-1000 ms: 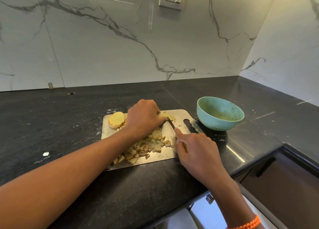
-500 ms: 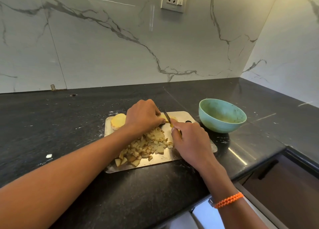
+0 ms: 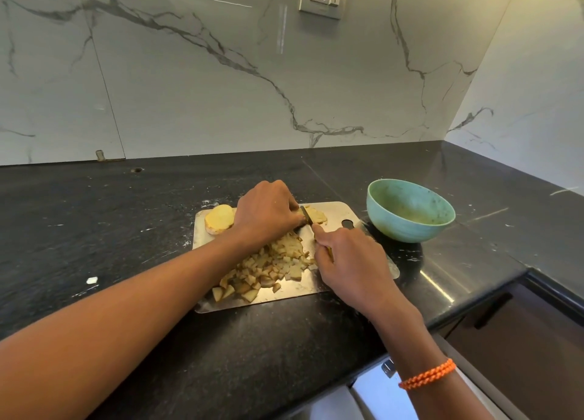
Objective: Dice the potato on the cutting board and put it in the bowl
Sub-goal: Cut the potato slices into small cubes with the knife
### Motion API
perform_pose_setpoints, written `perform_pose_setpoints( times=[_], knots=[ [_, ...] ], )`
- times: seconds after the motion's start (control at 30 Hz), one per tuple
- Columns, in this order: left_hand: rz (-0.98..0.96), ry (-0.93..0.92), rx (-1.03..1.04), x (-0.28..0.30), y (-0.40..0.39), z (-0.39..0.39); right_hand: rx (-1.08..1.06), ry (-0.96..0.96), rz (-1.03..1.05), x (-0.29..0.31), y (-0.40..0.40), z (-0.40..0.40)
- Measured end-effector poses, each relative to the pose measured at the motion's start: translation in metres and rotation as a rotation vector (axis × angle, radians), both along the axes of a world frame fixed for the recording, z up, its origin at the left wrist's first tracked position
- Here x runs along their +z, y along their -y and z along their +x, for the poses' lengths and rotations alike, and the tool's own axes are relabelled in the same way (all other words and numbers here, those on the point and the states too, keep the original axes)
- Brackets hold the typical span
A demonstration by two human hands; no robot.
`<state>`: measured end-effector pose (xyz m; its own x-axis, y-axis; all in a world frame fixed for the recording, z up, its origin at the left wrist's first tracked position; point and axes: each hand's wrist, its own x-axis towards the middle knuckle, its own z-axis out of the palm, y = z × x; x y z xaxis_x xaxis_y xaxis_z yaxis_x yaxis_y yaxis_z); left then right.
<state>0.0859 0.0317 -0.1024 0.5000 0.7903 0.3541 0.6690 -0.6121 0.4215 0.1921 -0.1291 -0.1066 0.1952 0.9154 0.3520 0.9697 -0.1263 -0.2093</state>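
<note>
While left hand (image 3: pixel 267 211) fingers clamp the potato slice (image 3: pixel 316 214) touching the knife (image 3: pixel 306 214) the right hand (image 3: pixel 350 258) grips, a slip could nick them.

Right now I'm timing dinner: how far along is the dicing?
Done: a pile of dice lies on the board. In hand: left hand steadies a slice, right hand cuts it with the knife. Left: another chunk, and filling the bowl.

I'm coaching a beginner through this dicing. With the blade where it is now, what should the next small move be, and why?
Probably press the knife down through the potato piece that the left hand pins to the cutting board. The right hand already grips the handle with the blade on that piece, and the bowl holds no dice yet.
</note>
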Motion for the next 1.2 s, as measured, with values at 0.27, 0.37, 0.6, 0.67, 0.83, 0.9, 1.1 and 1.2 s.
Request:
perform_pose_setpoints(
  times=[0.27, 0.37, 0.6, 0.67, 0.83, 0.9, 1.1, 1.2],
  knots=[
    [0.002, 0.001, 0.042, -0.003, -0.002, -0.002, -0.010, -0.018, 0.010, -0.005, 0.034, 0.005],
    [-0.003, 0.004, 0.026, -0.003, -0.002, -0.002, 0.000, -0.044, 0.051, -0.004, 0.037, 0.003],
    [-0.084, -0.005, -0.016, 0.004, -0.012, -0.006, -0.039, -0.097, 0.200, 0.001, 0.015, -0.002],
    [-0.148, 0.009, -0.033, 0.007, -0.020, -0.010, -0.023, -0.065, 0.147, 0.002, 0.004, -0.004],
    [-0.164, 0.023, -0.052, 0.008, -0.025, -0.016, -0.010, -0.036, 0.076, 0.004, -0.004, -0.005],
    [-0.152, 0.019, -0.053, 0.007, -0.023, -0.016, -0.010, -0.029, 0.077, 0.004, -0.004, -0.005],
    [-0.103, 0.015, -0.044, 0.005, -0.019, -0.014, 0.008, 0.012, -0.002, 0.002, -0.008, -0.003],
    [-0.088, 0.001, -0.049, 0.005, -0.018, -0.012, -0.003, 0.038, -0.046, 0.002, -0.013, -0.001]
  ],
)
